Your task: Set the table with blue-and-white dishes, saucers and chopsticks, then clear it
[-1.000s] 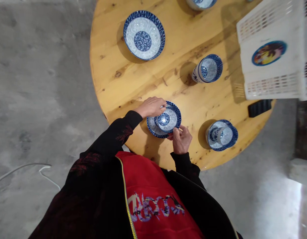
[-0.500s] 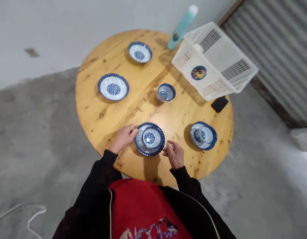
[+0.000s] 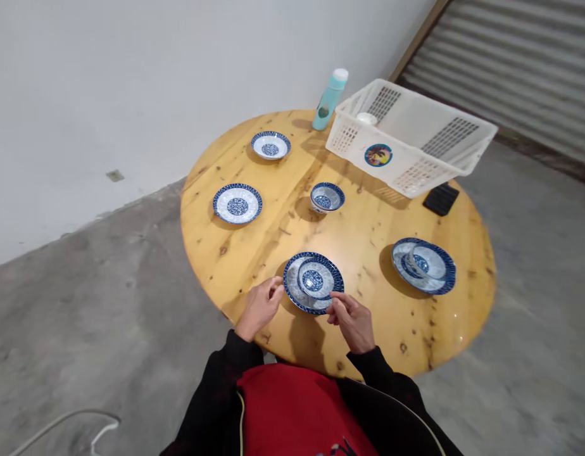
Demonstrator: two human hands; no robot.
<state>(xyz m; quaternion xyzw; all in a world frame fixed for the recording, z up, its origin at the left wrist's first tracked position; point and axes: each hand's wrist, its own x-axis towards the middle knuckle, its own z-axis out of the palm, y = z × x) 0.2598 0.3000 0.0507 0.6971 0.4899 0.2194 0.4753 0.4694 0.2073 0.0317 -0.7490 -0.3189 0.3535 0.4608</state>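
Sm. bowl [image 3: 316, 271] sits in blue-rim plate [image 3: 293, 296], just below ctr of frame. L hand [image 3: 263, 307]: nothing in grasp, fingers loosely bent, by plate's L edge. R hand [image 3: 353, 322]: fingers bent, tips at lower R rim of plate; can't tell if gripping or just touching. Ctr: footed-looking cup-bowl [image 3: 327, 199]. L of ctr: flat dish [image 3: 237, 206]; upper ctr: 2nd dish [image 3: 270, 147]. R side: bowl set [image 3: 424, 267], pcs overlapping. Upper R: wht basket [image 3: 406, 152], teal bottle [image 3: 328, 104] near its L end, blk item [image 3: 441, 199] near its lower R corner. All on rnd wood table [image 3: 368, 253].
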